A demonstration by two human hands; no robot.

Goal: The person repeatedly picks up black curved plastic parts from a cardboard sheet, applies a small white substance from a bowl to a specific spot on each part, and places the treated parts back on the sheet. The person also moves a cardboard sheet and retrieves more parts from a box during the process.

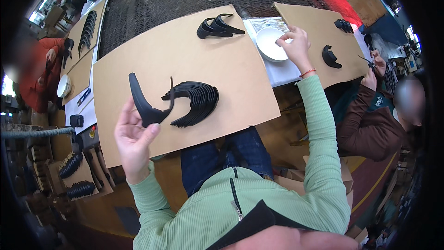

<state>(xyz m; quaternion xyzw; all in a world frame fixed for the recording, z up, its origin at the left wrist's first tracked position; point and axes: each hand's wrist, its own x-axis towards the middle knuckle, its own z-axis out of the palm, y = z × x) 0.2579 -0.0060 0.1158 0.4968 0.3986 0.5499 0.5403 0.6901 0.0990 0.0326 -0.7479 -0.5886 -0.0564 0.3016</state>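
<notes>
My left hand (134,134) grips a black U-shaped piece (147,110), like a shoe's heel part, between thumb and fingers and holds it up over the cardboard sheet (148,55). Just right of it, a nested stack of the same black curved pieces (203,102) lies on the cardboard. Over a white bowl (268,48), my right hand (296,44) is closed in a pinch at the bowl's right rim. A small dark bit shows at its fingertips, too small to name. A few more black curved pieces (219,27) rest near the cardboard's far edge.
A dark mesh surface (175,7) stretches beyond the cardboard. At right, a person (370,111) works at another cardboard sheet (310,28) with black pieces. To the left, a person in red (39,71) sits beside a bowl (64,85) and blue thread snips (84,96).
</notes>
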